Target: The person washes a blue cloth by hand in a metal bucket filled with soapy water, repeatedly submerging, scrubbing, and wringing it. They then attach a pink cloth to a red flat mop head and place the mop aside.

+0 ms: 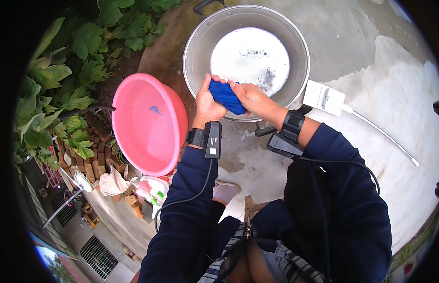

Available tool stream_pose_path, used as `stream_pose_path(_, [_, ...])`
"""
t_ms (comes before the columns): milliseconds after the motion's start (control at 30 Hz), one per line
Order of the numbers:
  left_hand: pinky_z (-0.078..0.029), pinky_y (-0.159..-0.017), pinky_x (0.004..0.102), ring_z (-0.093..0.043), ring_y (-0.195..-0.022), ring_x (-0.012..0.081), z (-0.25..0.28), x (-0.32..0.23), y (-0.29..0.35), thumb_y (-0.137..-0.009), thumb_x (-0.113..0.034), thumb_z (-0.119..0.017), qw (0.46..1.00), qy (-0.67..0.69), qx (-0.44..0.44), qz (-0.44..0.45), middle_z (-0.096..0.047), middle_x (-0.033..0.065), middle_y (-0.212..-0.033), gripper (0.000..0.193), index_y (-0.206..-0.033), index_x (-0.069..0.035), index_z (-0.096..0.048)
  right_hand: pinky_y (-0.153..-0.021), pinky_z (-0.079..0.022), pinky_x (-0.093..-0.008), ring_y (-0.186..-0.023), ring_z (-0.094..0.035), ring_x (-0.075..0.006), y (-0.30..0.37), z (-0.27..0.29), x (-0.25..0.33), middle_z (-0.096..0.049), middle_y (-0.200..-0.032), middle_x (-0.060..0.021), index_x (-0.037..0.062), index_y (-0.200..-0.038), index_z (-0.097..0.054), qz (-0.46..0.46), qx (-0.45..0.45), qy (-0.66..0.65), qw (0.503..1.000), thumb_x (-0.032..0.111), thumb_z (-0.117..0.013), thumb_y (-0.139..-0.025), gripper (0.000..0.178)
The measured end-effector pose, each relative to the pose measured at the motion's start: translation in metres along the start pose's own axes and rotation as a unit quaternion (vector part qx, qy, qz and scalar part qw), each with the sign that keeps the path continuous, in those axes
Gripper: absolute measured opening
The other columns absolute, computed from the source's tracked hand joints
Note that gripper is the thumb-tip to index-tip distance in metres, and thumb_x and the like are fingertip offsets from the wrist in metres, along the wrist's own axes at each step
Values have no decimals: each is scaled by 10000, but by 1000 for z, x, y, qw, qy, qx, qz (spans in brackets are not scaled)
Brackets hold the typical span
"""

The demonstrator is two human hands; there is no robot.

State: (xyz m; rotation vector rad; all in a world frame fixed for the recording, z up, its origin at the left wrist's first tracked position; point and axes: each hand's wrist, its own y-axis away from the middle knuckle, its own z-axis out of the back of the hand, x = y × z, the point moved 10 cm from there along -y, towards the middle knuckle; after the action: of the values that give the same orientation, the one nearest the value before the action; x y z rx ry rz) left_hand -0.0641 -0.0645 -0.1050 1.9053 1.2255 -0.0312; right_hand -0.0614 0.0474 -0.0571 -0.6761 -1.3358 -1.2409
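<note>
Clasps a bunched, wrinkled blue cloth (pixel 225 97) between the curled left hand (pixel 208 104) and right hand (pixel 257 100), just over the near rim of a round, smooth metal pot (pixel 198 59) of frothy white water (pixel 238 52), near a rounded pink plastic tub (pixel 134 120) on patchy concrete (pixel 398 80).

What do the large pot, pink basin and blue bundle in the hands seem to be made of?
Large pot: metal, likely aluminium or steel, from its grey, dull sheen and brighter rim.
Pink basin: probably plastic, smooth and slightly glossy, evenly coloured with a rounded rim.
Blue bundle: apparently soft fabric, matte and wrinkled; exact fibre can't be told.
</note>
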Motion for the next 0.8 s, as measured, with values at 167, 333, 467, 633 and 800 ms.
stream_pose_path(167, [-486,-763,309,-536,-1001,142,-22,-10,29,-901,-276,-559,943,-296,-64,-137,-577,68,-1073,381,-1199,-48,-493,-694,-451,-433,-717,-578,-404,-18,31,-44,-583,-700,-255,-33,-771,-616,-54,-43,-47,996,403,-413,-906,500])
stream_pose_path(333, [-501,-663,254,-579,-832,105,12,-31,29,-887,-148,-572,886,-408,-103,-196,-628,78,-918,288,-1144,-20,-555,-648,-447,-377,-633,-564,-325,-14,51,-30,-592,-672,-214,-24,-779,-610,-44,-58,7,997,371,-442,-917,451])
stream_pose_path(467, [-476,-698,236,-585,-797,106,38,-59,31,-883,-147,-574,855,-434,-159,-237,-640,49,-847,224,-1043,4,-619,-610,-429,-313,-604,-501,-140,-19,92,0,-587,-639,-73,-10,-855,-621,46,-145,-136,979,316,-499,-921,355])
stream_pose_path(633, [-452,-770,247,-581,-834,129,-7,-88,40,-855,-152,-608,792,-490,-120,-345,-631,64,-919,209,-984,8,-639,-621,-430,-286,-627,-504,-172,-32,125,21,-580,-694,-71,-3,-874,-623,97,-211,-46,972,309,-528,-906,327])
stream_pose_path(800, [-379,-944,367,-523,-1053,275,-93,-118,86,-821,-127,-606,590,-595,-67,-541,-615,87,-1047,146,-943,-64,-656,-791,-469,-327,-875,-596,-266,-11,143,98,-629,-946,-120,67,-1018,-647,308,-254,102,911,206,-575,-861,222])
